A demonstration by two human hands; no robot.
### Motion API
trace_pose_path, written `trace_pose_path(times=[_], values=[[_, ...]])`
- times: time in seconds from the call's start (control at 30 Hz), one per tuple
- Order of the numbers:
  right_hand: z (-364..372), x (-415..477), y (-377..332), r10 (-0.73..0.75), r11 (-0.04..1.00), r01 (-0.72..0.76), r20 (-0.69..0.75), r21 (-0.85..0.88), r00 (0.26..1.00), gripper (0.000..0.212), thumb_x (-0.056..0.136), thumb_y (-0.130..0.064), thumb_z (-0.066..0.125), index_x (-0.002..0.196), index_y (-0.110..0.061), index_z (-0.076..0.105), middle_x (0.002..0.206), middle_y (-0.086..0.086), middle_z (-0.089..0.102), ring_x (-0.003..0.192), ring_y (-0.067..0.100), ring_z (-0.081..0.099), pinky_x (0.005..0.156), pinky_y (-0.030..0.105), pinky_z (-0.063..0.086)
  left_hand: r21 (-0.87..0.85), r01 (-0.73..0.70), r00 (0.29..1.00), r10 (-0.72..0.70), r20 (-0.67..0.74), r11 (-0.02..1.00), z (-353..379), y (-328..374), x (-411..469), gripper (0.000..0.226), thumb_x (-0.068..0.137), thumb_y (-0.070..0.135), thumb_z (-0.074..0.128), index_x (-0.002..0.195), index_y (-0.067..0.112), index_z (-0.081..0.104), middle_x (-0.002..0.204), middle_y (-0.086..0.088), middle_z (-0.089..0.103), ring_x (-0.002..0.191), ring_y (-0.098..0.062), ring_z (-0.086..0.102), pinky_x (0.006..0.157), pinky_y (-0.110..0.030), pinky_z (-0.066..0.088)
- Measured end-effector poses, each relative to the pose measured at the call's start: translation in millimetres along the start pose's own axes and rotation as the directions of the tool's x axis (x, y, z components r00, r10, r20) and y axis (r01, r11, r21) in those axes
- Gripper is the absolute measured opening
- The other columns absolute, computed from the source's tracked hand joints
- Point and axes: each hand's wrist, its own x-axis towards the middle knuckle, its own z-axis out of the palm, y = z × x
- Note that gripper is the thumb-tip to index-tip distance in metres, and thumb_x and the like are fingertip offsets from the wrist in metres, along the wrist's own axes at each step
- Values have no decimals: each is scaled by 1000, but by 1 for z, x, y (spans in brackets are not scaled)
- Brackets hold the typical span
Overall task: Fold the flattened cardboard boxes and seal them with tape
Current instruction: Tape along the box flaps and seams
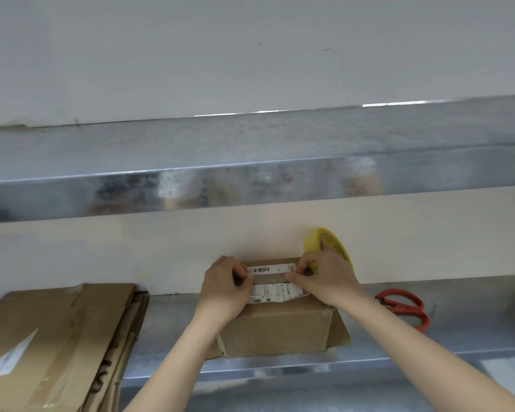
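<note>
Two bare forearms rise from the bottom edge of the frame and converge toward the lower centre. The left hand has curled fingers and pinches the end of a tape strip. The right hand, knuckles up, curls round a yellow tape roll, its thumb pointing left.

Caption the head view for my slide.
Left hand and right hand stretch tape across a labelled cardboard box; right holds the yellow roll.
</note>
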Motion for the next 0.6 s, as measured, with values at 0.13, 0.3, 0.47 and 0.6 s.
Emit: trace_pose_path(times=[0.13,0.3,0.47,0.6], values=[[-2,0,-2,15,1000,-15,20,-7,1000,19,82,-40,72,78,-21,69,87,-11,66,142,15,27,84,21,30,-8,16,1000,-16,-6,1000,0,0,2,17,81,5,66,70,13,55,88,4,61,78,-1,55,65,-2,38],[-1,1,-1,20,1000,-20,13,-24,1000,20,81,-42,72,76,-23,68,87,-13,67,138,12,33,81,22,31,-1,39,999,-39,8,999,-1,-1,4,12,81,7,65,72,7,58,91,5,62,82,1,55,65,-1,37],[-1,-1,-2,26,999,-25,14,-24,1000,22,83,-42,71,83,-19,70,96,-9,67,142,12,26,82,21,30,17,30,999,-31,29,999,-2,0,3,16,81,7,64,69,13,54,92,5,59,81,1,53,65,-2,37],[-1,-3,-3,22,999,-22,0,-24,1000,21,82,-39,72,83,-19,69,103,-5,69,140,12,28,77,22,29,50,-3,1000,2,19,999,0,0,2,22,79,5,64,64,17,51,89,7,57,79,2,52,65,-2,35]])
